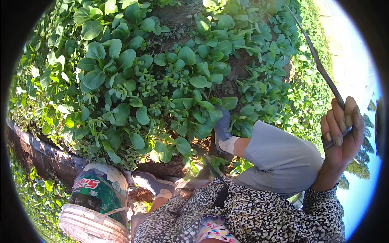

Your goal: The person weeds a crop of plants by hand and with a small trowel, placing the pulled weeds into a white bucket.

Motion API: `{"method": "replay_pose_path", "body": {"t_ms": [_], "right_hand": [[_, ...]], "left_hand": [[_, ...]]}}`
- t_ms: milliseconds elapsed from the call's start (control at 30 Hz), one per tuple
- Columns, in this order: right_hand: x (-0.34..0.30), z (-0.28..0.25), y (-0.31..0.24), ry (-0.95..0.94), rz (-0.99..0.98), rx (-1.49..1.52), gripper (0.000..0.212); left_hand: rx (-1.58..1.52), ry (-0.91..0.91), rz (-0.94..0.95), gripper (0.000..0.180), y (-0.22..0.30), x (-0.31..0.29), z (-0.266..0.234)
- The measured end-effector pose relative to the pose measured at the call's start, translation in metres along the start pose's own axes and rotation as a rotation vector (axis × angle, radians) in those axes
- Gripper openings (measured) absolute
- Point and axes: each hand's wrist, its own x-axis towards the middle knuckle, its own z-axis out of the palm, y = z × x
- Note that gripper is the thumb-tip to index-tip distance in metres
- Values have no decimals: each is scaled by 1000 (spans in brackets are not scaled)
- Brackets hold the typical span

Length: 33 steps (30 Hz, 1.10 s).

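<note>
My right hand point(342, 129) is raised at the right side, its fingers wrapped round the thick end of a thin dark stick point(315, 50). The stick curves up and to the left, narrowing toward its tip over the leafy plants. Broad-leaved green plants point(198, 67) fill the ground in front of me, with small-leaved plants point(144, 87) among them. My left hand does not show.
A plastic bucket point(115, 198) with a green label and a whitish rim stands at the lower left. Behind it runs a low edging point(48, 150). My shoes point(150, 182) are close to the plants, one among the leaves. Bare soil point(235, 71) shows between plants.
</note>
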Motion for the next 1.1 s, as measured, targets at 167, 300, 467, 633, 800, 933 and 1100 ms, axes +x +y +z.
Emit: {"method": "replay_pose_path", "body": {"t_ms": [167,300,467,633,800,933,1100], "right_hand": [[-27,16,-3,-47,-81,228,30],[-52,7,-14,-218,-114,420,29],[-45,-31,7,-236,-280,489,29],[-54,-147,89,230,-157,205,31],[-65,-236,172,460,152,8,29],[-46,-281,211,348,372,414,27],[-3,-256,254,312,502,632,26]], "left_hand": [[346,-136,-7,59,-2,16,-32],[535,-177,-68,54,6,14,-69],[522,-152,-21,48,57,-21,-142],[0,446,368,23,208,-113,-216],[-239,992,649,21,227,-173,-274],[-208,771,735,19,277,-103,-202],[-224,559,841,17,293,-36,-145]]}}
